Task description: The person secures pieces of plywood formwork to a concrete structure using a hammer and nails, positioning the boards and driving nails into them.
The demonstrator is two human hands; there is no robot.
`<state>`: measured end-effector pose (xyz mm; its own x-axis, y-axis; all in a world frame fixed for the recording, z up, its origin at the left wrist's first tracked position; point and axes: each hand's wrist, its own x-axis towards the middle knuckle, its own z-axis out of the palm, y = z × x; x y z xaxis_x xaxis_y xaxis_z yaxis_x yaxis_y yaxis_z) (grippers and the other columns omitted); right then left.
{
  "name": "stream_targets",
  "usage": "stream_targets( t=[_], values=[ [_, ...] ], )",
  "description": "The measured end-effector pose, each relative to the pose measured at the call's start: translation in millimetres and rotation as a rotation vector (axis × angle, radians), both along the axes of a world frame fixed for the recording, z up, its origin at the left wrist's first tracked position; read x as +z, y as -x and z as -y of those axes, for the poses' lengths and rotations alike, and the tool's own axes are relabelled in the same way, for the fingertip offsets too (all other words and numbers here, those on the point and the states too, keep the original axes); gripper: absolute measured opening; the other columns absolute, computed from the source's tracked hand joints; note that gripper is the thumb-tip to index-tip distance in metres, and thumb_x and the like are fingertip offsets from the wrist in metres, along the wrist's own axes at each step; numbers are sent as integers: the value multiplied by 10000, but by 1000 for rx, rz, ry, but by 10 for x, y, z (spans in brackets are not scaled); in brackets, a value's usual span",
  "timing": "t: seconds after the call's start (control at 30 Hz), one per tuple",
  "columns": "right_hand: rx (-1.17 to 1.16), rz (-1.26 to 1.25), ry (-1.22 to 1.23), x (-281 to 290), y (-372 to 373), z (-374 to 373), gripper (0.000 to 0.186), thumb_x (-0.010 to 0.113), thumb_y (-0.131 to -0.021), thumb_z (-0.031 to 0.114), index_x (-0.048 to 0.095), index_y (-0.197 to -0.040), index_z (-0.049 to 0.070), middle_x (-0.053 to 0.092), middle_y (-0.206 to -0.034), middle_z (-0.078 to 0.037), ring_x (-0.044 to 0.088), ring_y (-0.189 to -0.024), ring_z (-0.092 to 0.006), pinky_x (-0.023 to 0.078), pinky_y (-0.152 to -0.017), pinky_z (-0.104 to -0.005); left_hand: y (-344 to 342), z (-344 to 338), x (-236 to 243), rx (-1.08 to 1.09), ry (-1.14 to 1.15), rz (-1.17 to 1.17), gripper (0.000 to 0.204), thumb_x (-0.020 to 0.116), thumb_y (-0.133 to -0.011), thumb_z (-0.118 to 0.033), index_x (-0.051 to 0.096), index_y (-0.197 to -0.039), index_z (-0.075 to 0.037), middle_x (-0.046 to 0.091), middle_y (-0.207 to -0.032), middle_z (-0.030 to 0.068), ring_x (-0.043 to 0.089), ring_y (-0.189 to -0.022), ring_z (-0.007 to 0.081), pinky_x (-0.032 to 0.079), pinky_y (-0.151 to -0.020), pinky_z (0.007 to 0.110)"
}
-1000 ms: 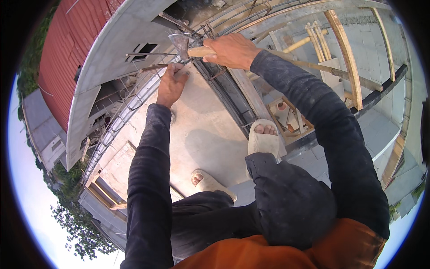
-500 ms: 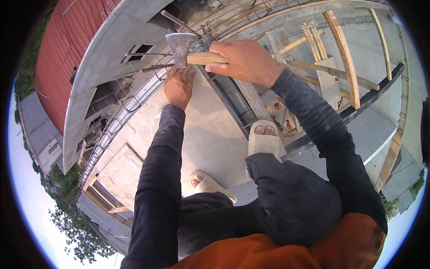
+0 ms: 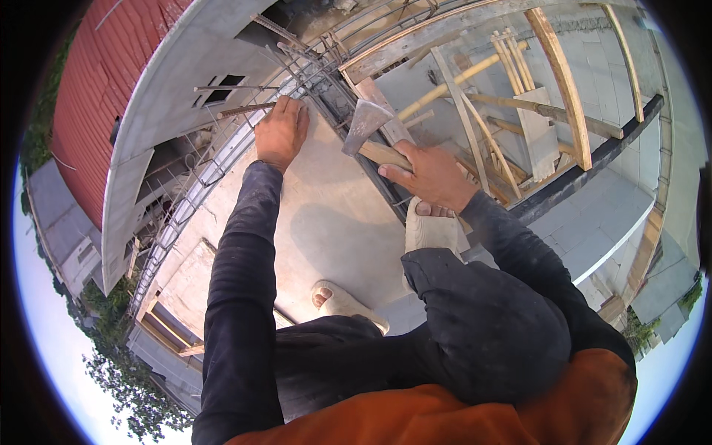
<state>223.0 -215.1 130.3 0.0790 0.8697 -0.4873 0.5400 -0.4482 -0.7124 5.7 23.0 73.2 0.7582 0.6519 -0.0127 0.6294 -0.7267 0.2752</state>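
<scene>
Head view, looking steeply down from a rooftop edge. Right hand (image 3: 432, 176) closed around the wooden handle of a hatchet (image 3: 371, 133), grey steel head raised to the far left of the fist, blade pointing down toward the slab edge. Left hand (image 3: 280, 132) farther left, fingers curled over a thin steel rebar (image 3: 245, 110) jutting leftward from the rebar cage (image 3: 311, 70), palm down against the concrete slab (image 3: 326, 222). Both forearms in dark long sleeves. Near the right hand, right foot in a pale sandal (image 3: 430, 231), toes just beside the slab's right edge; left sandal (image 3: 348, 304) nearer, mid-slab. Right of the hatchet, timber formwork and props (image 3: 512, 96) dropping away below. Far left, grey rendered wall (image 3: 159, 96) and red corrugated roof (image 3: 81, 96) of a neighbouring building.
</scene>
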Motion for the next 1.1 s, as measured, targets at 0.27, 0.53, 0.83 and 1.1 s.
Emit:
stream_targets(
  t=[0.27, 0.53, 0.83, 1.1],
  values=[
    [41, -156, 170, -41, 290, 224, 634, 628, -989, 584, 620, -1198, -14, 708, -864, -277, 701, -842, -469, 537, -788, -531, -63, 68, 697, 242, 345, 399, 133, 717, -964, -166, 690, -1003, -42, 755, -968, 93, 767, -788, 240, 601, -726, 362],
    [-534, -576, 310, -29, 282, 463, 726, 738, -981, 410, 473, -1498, -25, 692, -887, -114, 668, -651, -155, 548, -584, -328, 212, 1037, 172, 507, 673, 322, 155, 693, -992, -151, 706, -1057, -11, 790, -978, 86, 772, -901, 175, 586, -833, 309],
    [-643, -629, 260, 308, 190, 652, 724, 717, -1003, 281, 383, -1601, 44, 655, -954, -76, 589, -613, -96, 515, -532, -280, 137, 944, -52, 218, 423, 182, 132, 709, -954, -186, 701, -1019, -71, 726, -952, 122, 733, -830, 307, 575, -734, 395],
    [-658, -583, 266, 386, 273, 839, 713, 707, -1009, 303, 400, -1602, 53, 643, -936, -62, 598, -639, -102, 521, -545, -270, 197, 1022, -139, 184, 553, 350, 69, 677, -974, -94, 664, -1023, -46, 688, -983, 141, 687, -884, 351, 547, -796, 431]
  ],
)
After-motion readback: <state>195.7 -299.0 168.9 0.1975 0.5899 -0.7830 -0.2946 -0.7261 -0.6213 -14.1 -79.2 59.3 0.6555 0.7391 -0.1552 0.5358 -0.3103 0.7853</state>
